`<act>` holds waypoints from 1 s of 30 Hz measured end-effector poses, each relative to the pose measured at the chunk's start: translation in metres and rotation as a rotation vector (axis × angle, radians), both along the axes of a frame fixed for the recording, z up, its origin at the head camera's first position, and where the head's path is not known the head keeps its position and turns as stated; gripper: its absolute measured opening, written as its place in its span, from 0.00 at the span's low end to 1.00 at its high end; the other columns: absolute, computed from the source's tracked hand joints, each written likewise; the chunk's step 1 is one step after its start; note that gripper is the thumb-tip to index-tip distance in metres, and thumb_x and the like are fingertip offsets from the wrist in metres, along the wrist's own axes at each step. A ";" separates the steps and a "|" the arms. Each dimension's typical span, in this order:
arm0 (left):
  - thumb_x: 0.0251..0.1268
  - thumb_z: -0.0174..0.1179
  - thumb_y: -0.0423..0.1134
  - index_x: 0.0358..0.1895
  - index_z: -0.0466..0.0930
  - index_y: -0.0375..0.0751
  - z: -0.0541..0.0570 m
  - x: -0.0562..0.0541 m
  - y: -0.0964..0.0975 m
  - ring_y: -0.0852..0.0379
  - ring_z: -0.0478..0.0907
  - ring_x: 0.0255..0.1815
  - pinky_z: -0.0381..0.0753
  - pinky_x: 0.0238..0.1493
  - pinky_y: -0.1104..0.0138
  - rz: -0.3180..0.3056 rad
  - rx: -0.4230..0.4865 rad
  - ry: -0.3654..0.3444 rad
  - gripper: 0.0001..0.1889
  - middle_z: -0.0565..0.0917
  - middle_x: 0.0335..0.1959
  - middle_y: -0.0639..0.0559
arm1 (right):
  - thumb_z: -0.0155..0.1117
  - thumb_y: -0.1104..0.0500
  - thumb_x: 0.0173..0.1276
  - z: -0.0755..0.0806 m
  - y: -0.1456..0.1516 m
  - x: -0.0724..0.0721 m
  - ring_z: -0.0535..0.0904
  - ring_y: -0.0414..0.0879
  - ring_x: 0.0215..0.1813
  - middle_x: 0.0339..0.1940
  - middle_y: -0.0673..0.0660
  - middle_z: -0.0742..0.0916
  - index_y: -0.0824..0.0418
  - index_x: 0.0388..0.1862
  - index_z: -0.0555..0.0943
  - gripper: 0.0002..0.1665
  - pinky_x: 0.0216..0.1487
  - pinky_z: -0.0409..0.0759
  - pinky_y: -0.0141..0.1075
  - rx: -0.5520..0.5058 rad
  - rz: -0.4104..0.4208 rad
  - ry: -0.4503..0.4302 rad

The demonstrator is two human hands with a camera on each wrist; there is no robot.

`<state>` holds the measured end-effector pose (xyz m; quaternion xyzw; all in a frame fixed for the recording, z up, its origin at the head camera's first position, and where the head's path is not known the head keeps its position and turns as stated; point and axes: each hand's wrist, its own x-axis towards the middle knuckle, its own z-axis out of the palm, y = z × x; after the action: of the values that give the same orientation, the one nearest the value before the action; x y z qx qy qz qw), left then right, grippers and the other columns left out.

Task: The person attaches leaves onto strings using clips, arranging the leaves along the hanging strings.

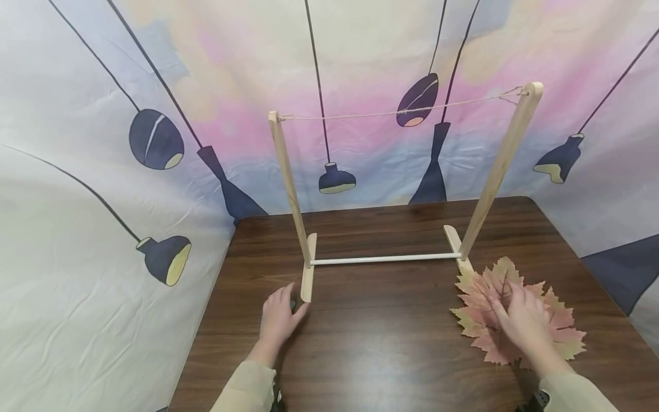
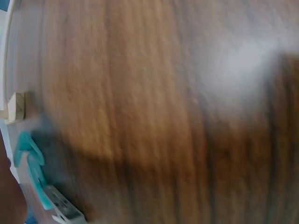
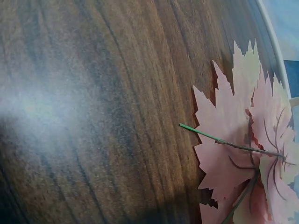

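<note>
Leaves (pinkish, jagged) under the right hand

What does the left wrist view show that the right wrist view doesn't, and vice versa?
Only the left wrist view: a teal piece, a grey piece, the end of a wooden stand and, blurred, what looks like part of the left hand.
Only the right wrist view: pinkish leaves and a green stem.
Both: the brown table with glare on it, and some backdrop past its edge.
</note>
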<state>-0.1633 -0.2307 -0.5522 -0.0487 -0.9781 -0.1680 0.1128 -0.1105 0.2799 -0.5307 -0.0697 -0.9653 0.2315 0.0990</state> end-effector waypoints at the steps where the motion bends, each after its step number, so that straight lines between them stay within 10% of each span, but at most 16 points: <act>1: 0.56 0.62 0.56 0.60 0.69 0.34 0.000 0.001 -0.002 0.40 0.71 0.54 0.67 0.54 0.46 0.009 0.000 0.007 0.35 0.76 0.51 0.39 | 0.48 0.43 0.72 0.000 0.000 0.001 0.59 0.78 0.54 0.55 0.81 0.66 0.75 0.62 0.59 0.38 0.47 0.53 0.68 -0.003 -0.002 -0.002; 12: 0.52 0.65 0.56 0.57 0.71 0.35 -0.010 0.013 -0.018 0.40 0.70 0.52 0.65 0.54 0.46 0.131 0.006 -0.004 0.35 0.76 0.50 0.40 | 0.49 0.43 0.71 -0.005 0.001 0.006 0.60 0.78 0.53 0.53 0.81 0.68 0.77 0.62 0.60 0.40 0.49 0.55 0.68 0.003 -0.018 -0.002; 30: 0.44 0.71 0.56 0.50 0.78 0.35 -0.021 0.027 -0.034 0.39 0.69 0.51 0.65 0.52 0.45 0.149 0.032 -0.032 0.33 0.74 0.50 0.39 | 0.53 0.42 0.69 -0.014 0.008 0.017 0.61 0.79 0.50 0.50 0.82 0.69 0.79 0.59 0.63 0.40 0.46 0.57 0.68 -0.010 -0.051 -0.040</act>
<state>-0.1365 -0.2651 -0.5735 0.0289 -0.9778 -0.1758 0.1102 -0.0935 0.2883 -0.5448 -0.0996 -0.9638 0.2322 0.0853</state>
